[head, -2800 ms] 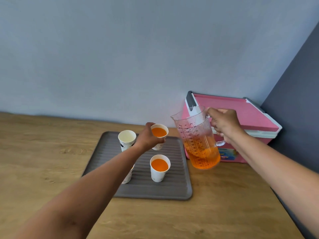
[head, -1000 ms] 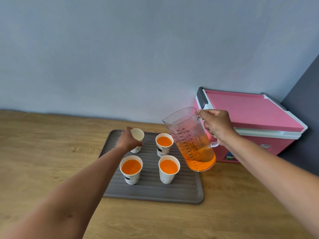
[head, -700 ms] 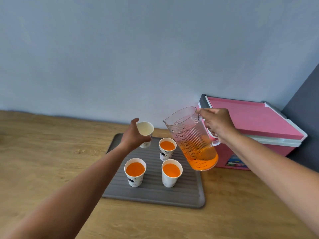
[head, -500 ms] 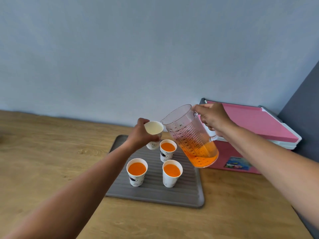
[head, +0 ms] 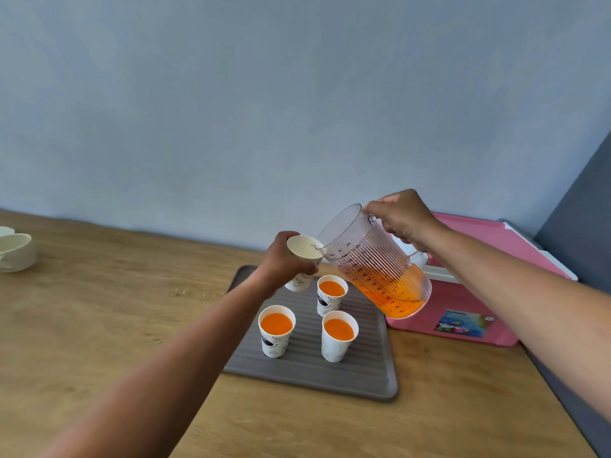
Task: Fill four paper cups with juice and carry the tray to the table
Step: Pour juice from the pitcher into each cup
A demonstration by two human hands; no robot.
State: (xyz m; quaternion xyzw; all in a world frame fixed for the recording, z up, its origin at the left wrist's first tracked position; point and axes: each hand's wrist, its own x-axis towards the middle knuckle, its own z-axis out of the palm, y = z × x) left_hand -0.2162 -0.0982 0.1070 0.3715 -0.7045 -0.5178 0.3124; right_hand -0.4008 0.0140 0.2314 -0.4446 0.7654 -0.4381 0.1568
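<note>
A grey ribbed tray (head: 360,368) lies on the wooden counter. Three white paper cups full of orange juice stand on it: front left (head: 276,330), front right (head: 339,335), back right (head: 331,295). My left hand (head: 281,264) holds an empty paper cup (head: 304,251) lifted above the tray's back left. My right hand (head: 401,216) grips the handle of a clear ribbed pitcher (head: 373,262), tilted left, with orange juice in its lower part. The spout touches the empty cup's rim. No juice is seen flowing.
A pink cooler box (head: 479,292) with a white rim stands right of the tray, behind the pitcher. White cups or bowls (head: 15,251) sit at the far left of the counter. A blue wall runs behind; a dark grey wall is at right.
My left hand lifted the empty cup off the tray's back left and raised it to the pitcher. My right hand tipped the pitcher further left until the spout met the cup's rim.
</note>
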